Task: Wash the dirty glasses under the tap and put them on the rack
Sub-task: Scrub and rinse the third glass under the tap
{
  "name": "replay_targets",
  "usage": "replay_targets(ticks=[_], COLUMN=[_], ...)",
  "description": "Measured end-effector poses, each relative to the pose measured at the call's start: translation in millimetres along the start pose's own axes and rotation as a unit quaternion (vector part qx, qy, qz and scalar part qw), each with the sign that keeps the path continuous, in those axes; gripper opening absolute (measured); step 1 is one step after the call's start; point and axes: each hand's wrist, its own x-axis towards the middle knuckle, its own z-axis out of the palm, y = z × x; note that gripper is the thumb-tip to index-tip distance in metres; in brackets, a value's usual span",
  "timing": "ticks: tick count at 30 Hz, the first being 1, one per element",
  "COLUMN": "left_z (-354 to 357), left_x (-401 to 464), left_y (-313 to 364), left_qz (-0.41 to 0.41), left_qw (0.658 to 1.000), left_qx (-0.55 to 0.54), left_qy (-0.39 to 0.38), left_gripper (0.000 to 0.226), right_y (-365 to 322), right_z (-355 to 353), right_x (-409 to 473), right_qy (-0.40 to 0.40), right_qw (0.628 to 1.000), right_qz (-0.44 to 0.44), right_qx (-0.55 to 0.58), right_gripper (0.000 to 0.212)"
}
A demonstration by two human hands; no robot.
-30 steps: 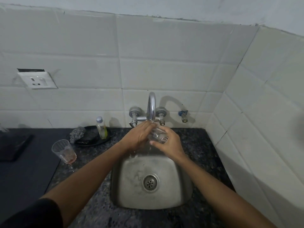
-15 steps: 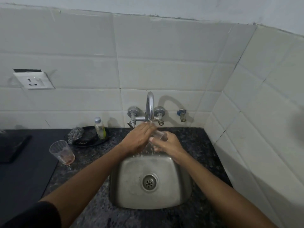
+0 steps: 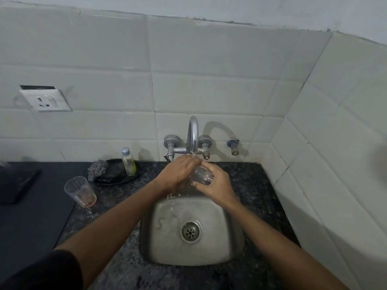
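A clear glass [image 3: 202, 176] lies on its side under the chrome tap [image 3: 193, 136], above the back edge of the steel sink [image 3: 219, 243]. My right hand [image 3: 215, 185] grips it from the right. My left hand [image 3: 178, 172] presses against its open end from the left, fingers on or in the mouth; water runs from the spout onto both hands. A second glass [image 3: 80, 191] with reddish residue at the bottom stands upright on the dark counter, left of the sink. No rack is in view.
A black dish [image 3: 117, 176] behind the dirty glass holds a steel scrubber [image 3: 96, 168] and a small bottle of yellowish liquid [image 3: 128, 162]. A wall socket [image 3: 46, 100] sits at the left. A dark flat object [image 3: 14, 185] lies at the far left. Tiled wall closes the right side.
The glass has turned in my hands under the stream, its base now showing toward me more. My left hand has shifted slightly over the glass's mouth.
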Motion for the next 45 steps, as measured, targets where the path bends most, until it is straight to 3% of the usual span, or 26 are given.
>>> replay_targets(ticks=[4, 8, 10, 13, 15, 17, 19, 21, 23, 25, 29, 31, 32, 34, 37, 39, 40, 42, 44, 45], left_z=[5, 4, 2, 6, 9, 10, 12, 11, 14, 18, 20, 14, 12, 8, 5, 9, 14, 22, 28, 29], left_x=[-4, -2, -3, -8, -9, -7, -6, -7, -10, -9, 0, 6, 7, 5, -2, -2, 0, 4, 9, 12], left_y=[-2, 1, -1, -3, -2, -1, -5, -6, -6, -6, -7, -6, -5, -5, -7, -9, -9, -8, -3, 0], left_qz=[-0.017, -0.026, -0.021, -0.024, -0.041, -0.052, -0.062, -0.069, -0.071, -0.093, -0.159, -0.221, -0.261, -0.345, -0.412, -0.436, -0.461, -0.503, -0.504, -0.495], left_qw=[1.0, 1.0, 1.0, 1.0, 0.999, 0.998, 0.997, 0.997, 0.996, 0.993, 0.972, 0.936, 0.902, 0.789, 0.57, 0.487, 0.472, 0.482, 0.495, 0.482], left_qx=[0.017, 0.008, -0.003, -0.019, -0.029, -0.036, -0.039, -0.043, -0.051, -0.068, -0.171, -0.273, -0.341, -0.502, -0.707, -0.755, -0.75, -0.717, -0.708, -0.723], left_qy=[0.005, -0.009, -0.003, 0.007, 0.007, 0.003, -0.001, 0.012, 0.031, 0.032, 0.017, -0.012, -0.038, -0.083, -0.076, -0.05, -0.037, -0.015, -0.009, 0.006], left_gripper=[0.046, 0.053, 0.049, 0.043, 0.044, 0.048, 0.052, 0.048, 0.041, 0.044, 0.057, 0.058, 0.06, 0.059, 0.054, 0.05, 0.045, 0.043, 0.031, 0.02], right_y=[-4, 1, 2, -2, -5, -5, -2, -6, -9, -13, -21, -21, -22, -22, -23, -25, -26, -29, -33, -33], right_z=[-3, 2, 2, -2, -4, -2, 1, 0, -1, -2, -5, -8, -9, -11, -16, -18, -18, -16, -15, -15], right_x=[5, 2, 1, 7, 7, 4, 4, 7, 12, 13, 13, 16, 18, 22, 27, 29, 30, 30, 30, 30], right_qy=[-0.084, -0.014, -0.041, -0.129, -0.093, -0.027, -0.017, -0.042, -0.098, -0.073, -0.052, -0.055, -0.058, -0.067, -0.1, -0.117, -0.13, -0.165, -0.181, -0.166], right_qw=[0.976, 1.0, 0.998, 0.976, 0.99, 0.997, 0.997, 0.997, 0.975, 0.989, 0.994, 0.992, 0.991, 0.987, 0.974, 0.963, 0.954, 0.932, 0.91, 0.902], right_qz=[0.153, 0.015, 0.033, 0.141, 0.1, -0.002, -0.036, 0.051, 0.152, 0.117, -0.051, -0.067, -0.071, -0.079, -0.101, -0.127, -0.147, -0.206, -0.255, -0.273], right_qx=[0.133, -0.018, -0.018, 0.105, 0.037, -0.066, -0.062, 0.031, 0.129, 0.052, -0.086, -0.095, -0.099, -0.127, -0.174, -0.209, -0.228, -0.249, -0.274, -0.292], right_gripper=[0.061, 0.069, 0.073, 0.065, 0.058, 0.064, 0.069, 0.067, 0.064, 0.066, 0.065, 0.066, 0.065, 0.061, 0.066, 0.068, 0.068, 0.068, 0.071, 0.073])
